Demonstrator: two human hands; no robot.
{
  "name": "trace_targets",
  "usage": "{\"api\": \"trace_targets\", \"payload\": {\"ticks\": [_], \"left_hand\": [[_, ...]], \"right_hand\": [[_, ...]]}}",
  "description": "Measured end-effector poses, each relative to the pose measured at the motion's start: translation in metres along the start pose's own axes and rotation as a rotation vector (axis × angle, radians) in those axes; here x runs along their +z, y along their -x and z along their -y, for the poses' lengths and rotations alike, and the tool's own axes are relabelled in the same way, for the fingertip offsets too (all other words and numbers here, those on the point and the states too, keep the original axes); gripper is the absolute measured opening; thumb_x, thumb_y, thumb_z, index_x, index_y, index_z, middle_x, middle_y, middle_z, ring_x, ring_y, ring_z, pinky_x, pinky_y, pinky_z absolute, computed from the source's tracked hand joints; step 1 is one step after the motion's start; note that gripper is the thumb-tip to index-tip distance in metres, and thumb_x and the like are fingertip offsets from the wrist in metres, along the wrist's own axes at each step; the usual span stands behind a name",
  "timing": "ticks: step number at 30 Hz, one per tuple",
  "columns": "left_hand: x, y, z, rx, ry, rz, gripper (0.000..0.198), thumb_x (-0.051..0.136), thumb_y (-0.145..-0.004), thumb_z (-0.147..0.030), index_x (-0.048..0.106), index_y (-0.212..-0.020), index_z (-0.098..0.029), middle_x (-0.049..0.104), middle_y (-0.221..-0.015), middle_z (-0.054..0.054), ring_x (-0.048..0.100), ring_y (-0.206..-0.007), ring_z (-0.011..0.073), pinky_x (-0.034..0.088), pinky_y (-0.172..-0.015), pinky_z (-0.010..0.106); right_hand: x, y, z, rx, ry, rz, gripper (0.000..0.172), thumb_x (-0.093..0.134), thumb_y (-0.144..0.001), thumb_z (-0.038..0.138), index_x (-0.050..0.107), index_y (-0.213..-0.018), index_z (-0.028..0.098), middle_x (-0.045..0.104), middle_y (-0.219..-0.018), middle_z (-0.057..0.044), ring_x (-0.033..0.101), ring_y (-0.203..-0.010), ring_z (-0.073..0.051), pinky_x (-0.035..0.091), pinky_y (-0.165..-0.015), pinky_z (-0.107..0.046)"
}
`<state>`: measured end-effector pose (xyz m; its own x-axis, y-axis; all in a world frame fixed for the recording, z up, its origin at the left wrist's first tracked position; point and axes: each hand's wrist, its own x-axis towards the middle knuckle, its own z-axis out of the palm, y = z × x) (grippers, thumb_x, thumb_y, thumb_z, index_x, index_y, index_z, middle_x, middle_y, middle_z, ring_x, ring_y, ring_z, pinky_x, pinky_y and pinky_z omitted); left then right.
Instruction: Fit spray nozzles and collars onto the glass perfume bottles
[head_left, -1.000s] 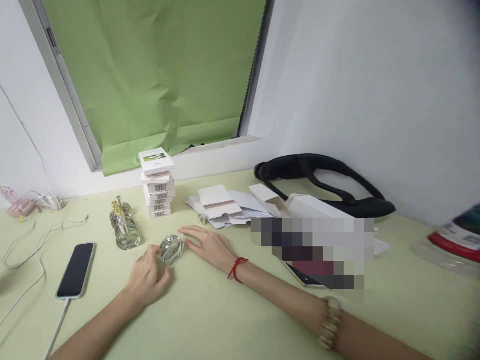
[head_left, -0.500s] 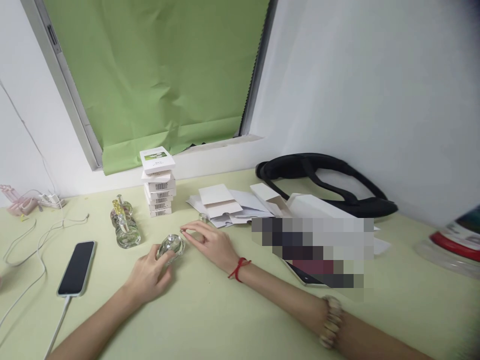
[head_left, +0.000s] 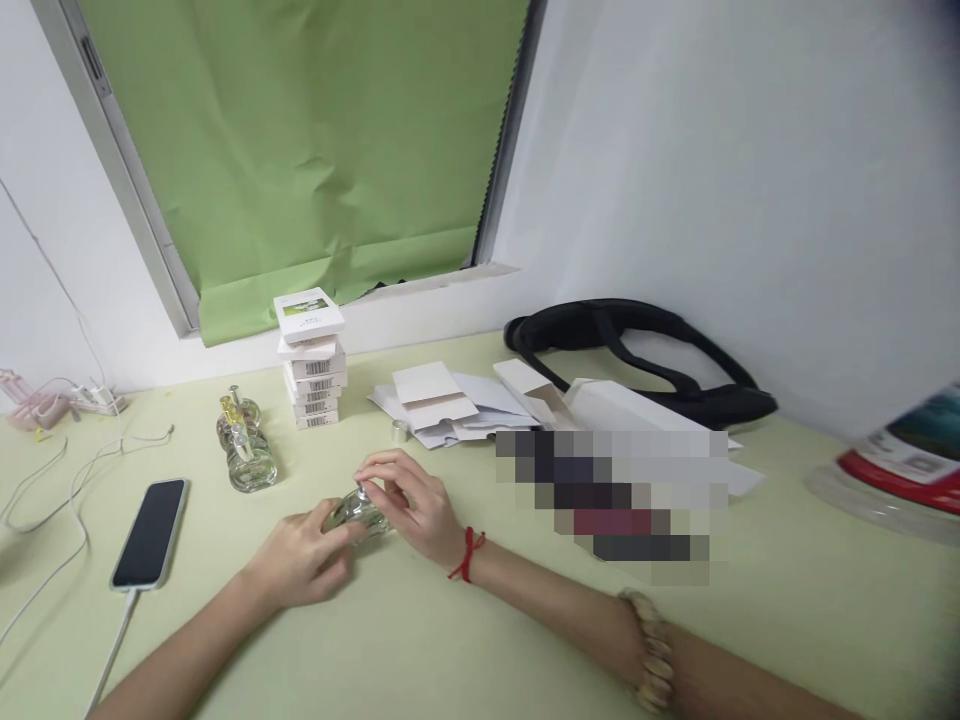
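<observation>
My left hand (head_left: 307, 555) is closed around the side of a clear glass perfume bottle (head_left: 365, 522) on the table. The bottle's right part is half hidden behind my right hand. With fingertips pinched at the bottle's neck, my right hand (head_left: 412, 502) holds a small silvery spray nozzle (head_left: 361, 491). Whether the nozzle is seated on the neck, I cannot tell. Behind my right hand stands a small silver cap (head_left: 400, 431). Several similar glass bottles (head_left: 251, 468) stand in a row farther left, with gold and silver tops.
A stack of small white boxes (head_left: 311, 365) stands near the wall. Opened white cartons (head_left: 442, 395) lie right of it, before a black curved strap-like object (head_left: 645, 345). Left are a charging phone (head_left: 150, 535) and white cables (head_left: 79, 500). A red-labelled container (head_left: 900, 470) stands far right.
My right hand has brought the small nozzle from beside the bottle down to its neck. The bottle has shifted slightly right and toward me with my left hand.
</observation>
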<state>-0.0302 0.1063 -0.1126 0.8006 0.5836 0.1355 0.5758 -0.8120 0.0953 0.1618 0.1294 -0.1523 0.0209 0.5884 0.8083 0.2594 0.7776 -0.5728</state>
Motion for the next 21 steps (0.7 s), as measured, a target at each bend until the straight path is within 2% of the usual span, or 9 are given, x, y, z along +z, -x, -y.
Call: {"api": "trace_targets", "payload": {"ticks": [7,14,21], "left_hand": [[-0.0003,-0.0005,0.0006,0.041,-0.008,-0.049,0.034,0.038,-0.083,-0.016,0.047,-0.116,-0.021,0.051,-0.104,0.008,0.053,-0.066,0.0113,0.044,-0.059,0.023],[0.0003,-0.0003,0.0034,0.054,-0.023,-0.072,0.034,0.038,-0.083,-0.017,0.044,-0.116,-0.022,0.05,-0.098,0.006,0.052,-0.064,0.0121,0.043,-0.056,0.024],[0.003,0.0011,0.005,0.045,-0.021,-0.041,0.032,0.038,-0.084,-0.018,0.045,-0.115,-0.021,0.049,-0.098,0.006,0.05,-0.062,0.0108,0.044,-0.057,0.024]], "right_hand": [[-0.0018,-0.0018,0.0,-0.074,0.014,0.009,0.011,0.05,-0.09,0.01,0.058,-0.088,0.016,0.059,-0.087,-0.004,0.032,-0.043,-0.002,0.035,-0.042,-0.018],[0.0,0.0015,0.0001,-0.033,-0.034,0.031,0.01,0.055,-0.084,0.01,0.052,-0.089,0.017,0.063,-0.093,-0.004,0.028,-0.042,-0.002,0.032,-0.039,-0.019],[-0.0001,-0.0009,0.0018,-0.04,-0.03,0.022,0.009,0.051,-0.087,0.009,0.053,-0.092,0.017,0.06,-0.086,-0.003,0.03,-0.043,-0.003,0.034,-0.04,-0.019]]}}
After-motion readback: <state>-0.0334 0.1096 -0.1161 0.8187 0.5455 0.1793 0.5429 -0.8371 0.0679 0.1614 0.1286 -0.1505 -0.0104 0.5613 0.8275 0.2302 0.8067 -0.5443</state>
